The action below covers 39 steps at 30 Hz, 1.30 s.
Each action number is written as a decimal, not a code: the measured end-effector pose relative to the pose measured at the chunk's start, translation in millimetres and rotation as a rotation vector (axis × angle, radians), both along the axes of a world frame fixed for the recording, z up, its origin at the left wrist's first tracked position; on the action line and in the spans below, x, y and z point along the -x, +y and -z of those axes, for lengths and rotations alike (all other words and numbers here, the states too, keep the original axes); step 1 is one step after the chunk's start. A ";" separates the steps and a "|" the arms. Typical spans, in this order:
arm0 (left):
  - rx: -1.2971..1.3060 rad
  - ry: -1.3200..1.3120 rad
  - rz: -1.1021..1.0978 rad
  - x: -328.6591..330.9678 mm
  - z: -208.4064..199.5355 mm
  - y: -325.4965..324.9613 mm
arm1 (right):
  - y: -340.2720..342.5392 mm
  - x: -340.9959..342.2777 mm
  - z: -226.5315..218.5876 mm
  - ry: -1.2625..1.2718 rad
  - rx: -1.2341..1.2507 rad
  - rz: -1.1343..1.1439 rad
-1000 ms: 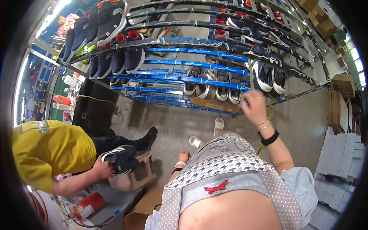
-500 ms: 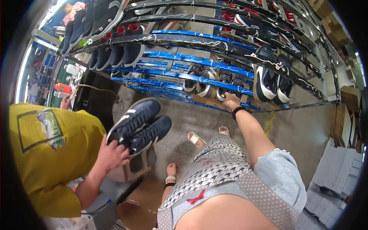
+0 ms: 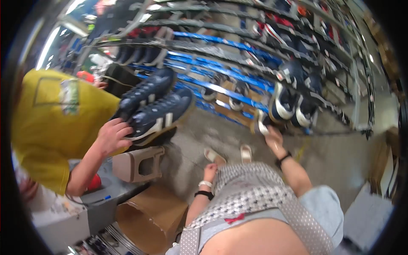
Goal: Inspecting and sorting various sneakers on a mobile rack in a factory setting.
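My right hand (image 3: 275, 142) is closed on a dark sneaker (image 3: 261, 122) with a white sole, drawn toward me just below the rack's blue rails (image 3: 238, 98); whether a second shoe is with it is hidden by blur. My left hand (image 3: 210, 172) hangs by my patterned apron (image 3: 263, 180), fingers curled in, with nothing seen in them. Other sneakers (image 3: 239, 94) rest behind the rails. A pair of larger dark sneakers with white soles (image 3: 284, 102) sits on the rack, right beside the held shoe.
At my left, a co-worker in a yellow shirt (image 3: 46, 127) holds up navy sneakers with white stripes (image 3: 159, 112). Below them stand a beige plastic stool (image 3: 123, 165) and an open cardboard box (image 3: 159, 212). Cartons (image 3: 382, 170) line the right side.
My right hand has pulled a sneaker out from the rack toward me. My left hand has risen toward the apron. The co-worker's navy pair has moved up and closer to the rack.
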State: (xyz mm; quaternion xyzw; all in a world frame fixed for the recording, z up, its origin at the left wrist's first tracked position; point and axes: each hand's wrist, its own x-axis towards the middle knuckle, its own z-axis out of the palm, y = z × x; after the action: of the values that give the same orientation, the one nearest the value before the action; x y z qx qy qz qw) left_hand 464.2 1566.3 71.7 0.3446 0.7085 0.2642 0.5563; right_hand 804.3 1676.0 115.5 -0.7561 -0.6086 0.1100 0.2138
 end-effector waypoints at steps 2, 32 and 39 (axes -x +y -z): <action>-0.005 -0.025 0.115 -24.8 2.4 7.4 | -20.4 7.7 -49.2 0.168 0.330 0.023; 0.246 -1.215 0.083 -44.3 -121.8 -61.3 | -227.0 24.5 -197.0 1.638 0.153 -0.089; 0.178 -1.365 -0.075 -92.0 -178.4 -73.6 | -251.9 -17.5 -217.4 1.488 -0.025 -0.266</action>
State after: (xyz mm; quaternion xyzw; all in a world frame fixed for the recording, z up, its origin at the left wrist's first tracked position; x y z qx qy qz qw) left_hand 556.2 1492.8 250.1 0.0293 0.2298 0.3820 0.8946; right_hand 821.8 1424.1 332.9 -0.4001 -0.3911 0.6094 0.5618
